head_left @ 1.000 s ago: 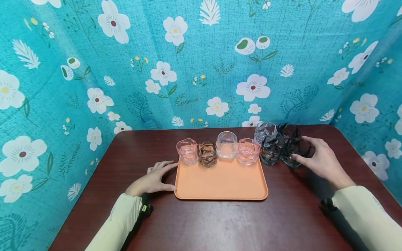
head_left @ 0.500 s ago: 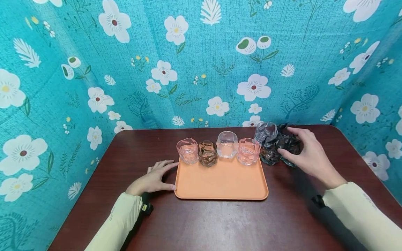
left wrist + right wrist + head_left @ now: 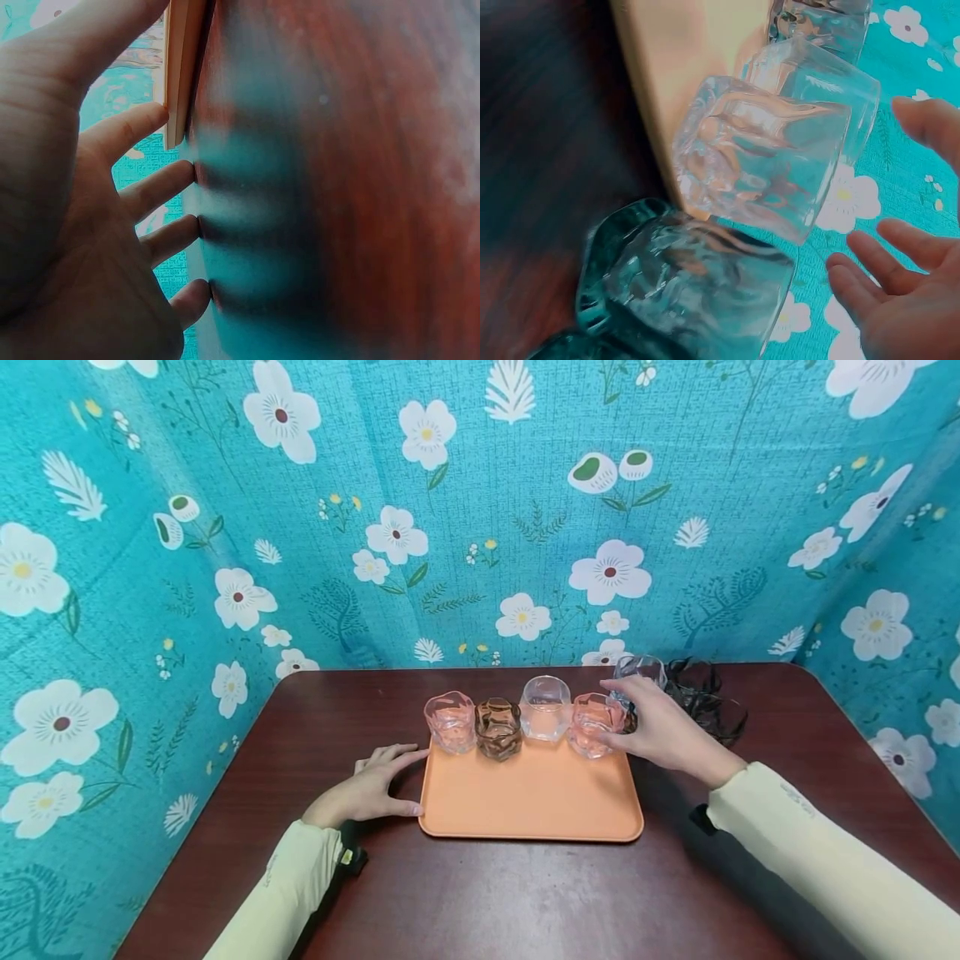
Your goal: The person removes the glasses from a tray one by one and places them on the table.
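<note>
My left hand [image 3: 371,789] lies at the left edge of an orange tray [image 3: 532,802], thumb and index finger touching its side. In the left wrist view its other fingertips [image 3: 196,289] rest on the table. My right hand [image 3: 663,731] is over the tray's back right corner, fingers apart beside a pink glass [image 3: 594,727]. The right wrist view shows a gap between those fingers [image 3: 889,262] and the pink glass. Along the tray's back edge also stand a clear glass [image 3: 545,710], a brown glass [image 3: 498,731] and another pink glass [image 3: 452,724].
Right of the tray, partly behind my right hand, stand dark grey glasses [image 3: 716,718] and a clearer one [image 3: 641,668]. In the right wrist view a dark glass [image 3: 697,277] is close by the tray corner. A blue flowered cloth [image 3: 450,527] hangs behind the brown table [image 3: 487,902].
My right hand has moved left, from the dark glasses to the right pink glass, carrying nothing. The left hand has stayed at the tray edge. The glasses have not moved.
</note>
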`<state>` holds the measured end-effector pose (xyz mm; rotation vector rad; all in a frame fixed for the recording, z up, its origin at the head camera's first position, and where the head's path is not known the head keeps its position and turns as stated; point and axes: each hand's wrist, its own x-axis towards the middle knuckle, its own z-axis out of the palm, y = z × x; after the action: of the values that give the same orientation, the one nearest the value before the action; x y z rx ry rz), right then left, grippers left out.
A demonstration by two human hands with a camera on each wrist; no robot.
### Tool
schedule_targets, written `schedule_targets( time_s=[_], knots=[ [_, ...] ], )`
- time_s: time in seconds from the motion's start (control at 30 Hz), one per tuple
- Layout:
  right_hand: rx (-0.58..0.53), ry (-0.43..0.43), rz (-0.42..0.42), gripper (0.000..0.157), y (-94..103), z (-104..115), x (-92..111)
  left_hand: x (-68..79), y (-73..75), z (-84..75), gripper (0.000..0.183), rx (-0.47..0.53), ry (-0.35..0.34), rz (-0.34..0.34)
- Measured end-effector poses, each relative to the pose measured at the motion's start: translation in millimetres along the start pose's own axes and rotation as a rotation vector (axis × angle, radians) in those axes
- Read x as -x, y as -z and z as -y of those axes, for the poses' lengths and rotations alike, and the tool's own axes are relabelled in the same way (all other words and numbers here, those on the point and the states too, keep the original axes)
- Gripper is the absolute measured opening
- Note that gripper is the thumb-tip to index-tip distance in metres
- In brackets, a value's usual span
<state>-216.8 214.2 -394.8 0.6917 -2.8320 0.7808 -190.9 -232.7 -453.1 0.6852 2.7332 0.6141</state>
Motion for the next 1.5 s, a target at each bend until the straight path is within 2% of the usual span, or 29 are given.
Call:
schedule_targets(
  time_s=[0.37,0.57,0.87,1.3,1.5],
  knots=[
    [-0.018,-0.02,0.086,0.072,-6.4,-2,-19,0.2,-0.1,0.7,0.091,0.003,-0.009,-0.007],
    [0.003,-0.05,0.125,0.073,-7.8,-2,-23,0.4,-0.6,1.6,0.09,-0.005,-0.013,-0.008],
    [0.031,-0.043,0.155,0.07,-8.6,0,-26,0.1,-0.7,2.1,0.091,-0.007,-0.01,-0.012],
    [0.048,-0.066,0.099,0.072,-13.5,3,-25,-0.6,-1.7,2.0,0.091,0.003,-0.003,-0.005],
    [0.03,-0.035,0.071,0.069,-10.0,6,-20,-1.3,-2.8,3.3,0.092,-0.009,0.005,-0.004]
  ],
)
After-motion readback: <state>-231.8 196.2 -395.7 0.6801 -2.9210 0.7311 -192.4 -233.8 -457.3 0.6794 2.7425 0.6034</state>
